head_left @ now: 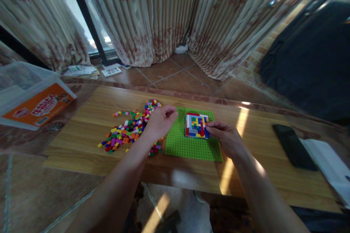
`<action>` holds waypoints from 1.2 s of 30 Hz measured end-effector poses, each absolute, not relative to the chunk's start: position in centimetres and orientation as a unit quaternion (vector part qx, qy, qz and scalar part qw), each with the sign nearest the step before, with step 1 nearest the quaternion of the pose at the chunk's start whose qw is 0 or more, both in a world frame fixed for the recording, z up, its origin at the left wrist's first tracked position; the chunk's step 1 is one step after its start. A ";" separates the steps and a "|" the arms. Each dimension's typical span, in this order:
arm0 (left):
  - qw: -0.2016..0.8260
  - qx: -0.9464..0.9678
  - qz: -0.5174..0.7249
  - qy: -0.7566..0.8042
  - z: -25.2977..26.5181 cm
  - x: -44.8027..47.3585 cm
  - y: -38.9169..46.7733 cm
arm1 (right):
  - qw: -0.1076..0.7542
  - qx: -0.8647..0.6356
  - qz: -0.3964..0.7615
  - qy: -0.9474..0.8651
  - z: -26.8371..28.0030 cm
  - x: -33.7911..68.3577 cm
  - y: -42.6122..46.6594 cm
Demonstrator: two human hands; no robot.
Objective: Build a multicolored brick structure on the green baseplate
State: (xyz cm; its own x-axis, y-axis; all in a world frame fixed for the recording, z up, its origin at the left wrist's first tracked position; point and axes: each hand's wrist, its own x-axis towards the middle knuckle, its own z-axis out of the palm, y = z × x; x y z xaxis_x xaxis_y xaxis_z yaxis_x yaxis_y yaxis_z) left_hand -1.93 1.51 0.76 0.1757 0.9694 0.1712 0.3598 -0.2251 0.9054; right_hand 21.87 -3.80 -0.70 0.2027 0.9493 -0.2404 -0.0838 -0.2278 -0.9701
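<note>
A small square build of coloured toy bricks [196, 125] stands on a green studded baseplate [191, 149], with white, red, blue and yellow bricks in its layers. My right hand [228, 138] reaches in from the right, its thumb and finger pinched at the build's right edge. Whether a small brick is between those fingertips is hidden. My left hand [161, 122] hovers over the baseplate's left edge, fingers curled and closed; anything in them is too small to make out. Just left of it lies a spread of loose coloured bricks [128, 131], partly covered by my left forearm.
The wooden table [82, 131] carries a dark phone [294, 146] and white paper [328, 167] on the right. A clear plastic bin with an orange label [39, 105] stands at the left. Curtains [164, 18] hang beyond the far edge, and a dark covered object [308, 58] is at far right.
</note>
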 end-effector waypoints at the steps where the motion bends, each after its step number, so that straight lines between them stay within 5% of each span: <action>1: 0.375 0.670 0.404 0.497 0.7 -1.9 1.5 | 0.502 -0.592 0.515 -0.364 -0.7 21.9 -3.8; 14: 0.382 0.674 0.388 0.499 0.5 -1.3 1.2 | 0.501 -0.595 0.505 -0.374 -0.2 21.7 -4.0; 21: 0.371 0.633 0.446 0.512 0.7 -3.1 2.4 | 0.564 -0.585 0.336 -0.477 1.6 19.4 -4.6; 27: 0.359 0.613 0.467 0.527 0.9 -3.7 2.6 | 0.382 -0.487 0.209 -0.757 1.5 13.1 -6.9; 36: 0.362 0.621 0.440 0.538 2.1 -3.6 1.8 | 0.229 -0.516 0.091 -0.821 -1.2 9.1 -5.4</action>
State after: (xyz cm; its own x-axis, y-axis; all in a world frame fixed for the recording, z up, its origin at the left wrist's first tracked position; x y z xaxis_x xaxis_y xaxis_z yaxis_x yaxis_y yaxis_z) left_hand -3.61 1.85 2.11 0.0331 0.9869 0.1581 0.3497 -0.1596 0.9232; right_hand 9.13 -5.37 -1.23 -0.3631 0.8879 0.2825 0.8044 0.4517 -0.3858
